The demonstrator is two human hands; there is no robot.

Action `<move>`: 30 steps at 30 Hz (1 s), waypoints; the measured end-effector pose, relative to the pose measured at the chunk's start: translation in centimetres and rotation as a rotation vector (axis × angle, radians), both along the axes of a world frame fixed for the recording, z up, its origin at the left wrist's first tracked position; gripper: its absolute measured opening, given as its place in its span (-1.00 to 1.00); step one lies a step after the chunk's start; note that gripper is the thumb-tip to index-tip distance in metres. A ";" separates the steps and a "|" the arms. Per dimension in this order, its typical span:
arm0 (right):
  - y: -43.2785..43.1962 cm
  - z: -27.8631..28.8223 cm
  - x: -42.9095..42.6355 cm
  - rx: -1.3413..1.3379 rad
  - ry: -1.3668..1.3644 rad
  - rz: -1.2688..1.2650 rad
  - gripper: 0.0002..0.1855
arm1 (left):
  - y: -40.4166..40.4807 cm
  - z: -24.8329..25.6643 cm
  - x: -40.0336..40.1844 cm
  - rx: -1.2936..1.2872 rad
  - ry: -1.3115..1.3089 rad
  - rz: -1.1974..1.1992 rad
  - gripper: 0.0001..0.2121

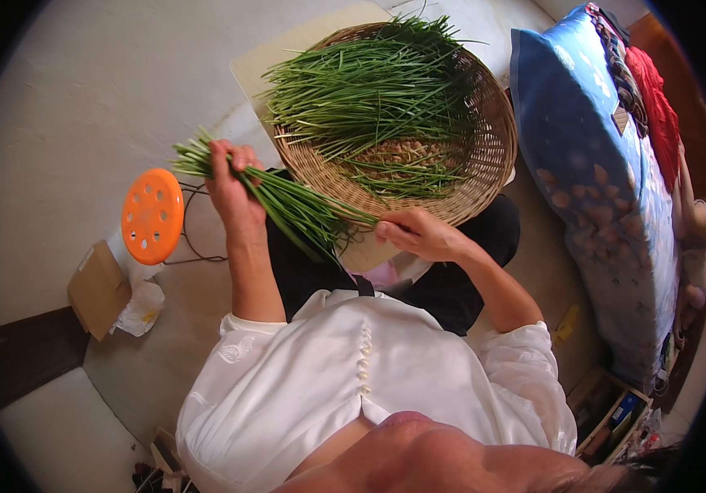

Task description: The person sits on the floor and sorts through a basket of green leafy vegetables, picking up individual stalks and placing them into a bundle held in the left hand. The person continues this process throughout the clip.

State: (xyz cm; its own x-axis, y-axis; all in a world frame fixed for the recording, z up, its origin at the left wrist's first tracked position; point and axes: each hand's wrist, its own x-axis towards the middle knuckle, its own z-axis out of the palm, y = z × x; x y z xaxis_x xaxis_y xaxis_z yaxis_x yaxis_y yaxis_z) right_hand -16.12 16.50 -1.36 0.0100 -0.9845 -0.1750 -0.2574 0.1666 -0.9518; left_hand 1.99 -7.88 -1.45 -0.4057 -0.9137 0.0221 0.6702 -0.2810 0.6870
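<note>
A bunch of long green stalks with pale cut ends, like chives (297, 206), lies across the front of my lap. My left hand (236, 182) is closed round it near the pale ends. At the thin leafy end, my right hand (423, 234) pinches a few leaf tips between thumb and fingers. Just beyond both hands stands a round wicker basket (494, 132). A large heap of the same green stalks (371, 86) fills its far and left part, and a smaller loose pile (408, 172) with pale brownish bits lies in its near part.
An orange stool with a holed round seat (152, 215) and metal legs is at the left, near a cardboard box (100, 289) and a crumpled plastic bag (143, 308). On the right a bed or couch under a blue floral cover (599, 203) reaches close to the basket.
</note>
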 end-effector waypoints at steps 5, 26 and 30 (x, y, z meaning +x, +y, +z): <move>2.1 1.0 -3.6 0.352 0.026 -0.022 -0.70 | -0.3 1.2 1.8 0.008 0.197 -0.015 -0.71; -13.4 -10.0 -7.0 -0.021 1.160 -0.027 -0.83 | 1.6 0.1 1.0 0.126 0.737 -0.651 -0.69; -13.2 -10.1 -7.1 -0.111 1.258 0.066 -0.82 | 1.5 -0.5 0.7 0.100 0.636 -0.651 -0.68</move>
